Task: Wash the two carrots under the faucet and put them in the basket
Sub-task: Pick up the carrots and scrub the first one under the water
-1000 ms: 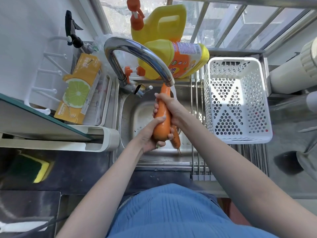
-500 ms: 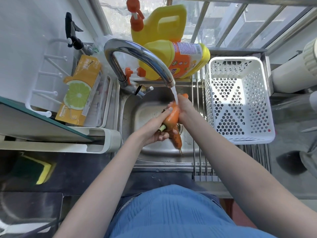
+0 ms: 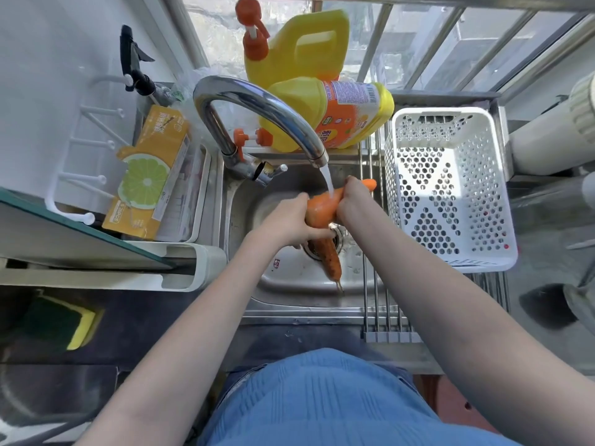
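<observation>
While water runs, both hands (image 3: 289,223) grip one carrot (image 3: 322,209) — second carrot (image 3: 331,262) in sink (image 3: 289,284)

Your 2 forearms are bare, with no sleeves showing, and you wear a blue ribbed-knit garment (image 3: 322,400) over your torso.

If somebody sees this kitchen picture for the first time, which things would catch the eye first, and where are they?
Probably the bright orange carrot, held by the left hand and the right hand in the water stream under the chrome faucet, above the sink. A second carrot lies below, near the drain. Behind the faucet stand two yellow detergent bottles; right of the sink, a white basket.
</observation>
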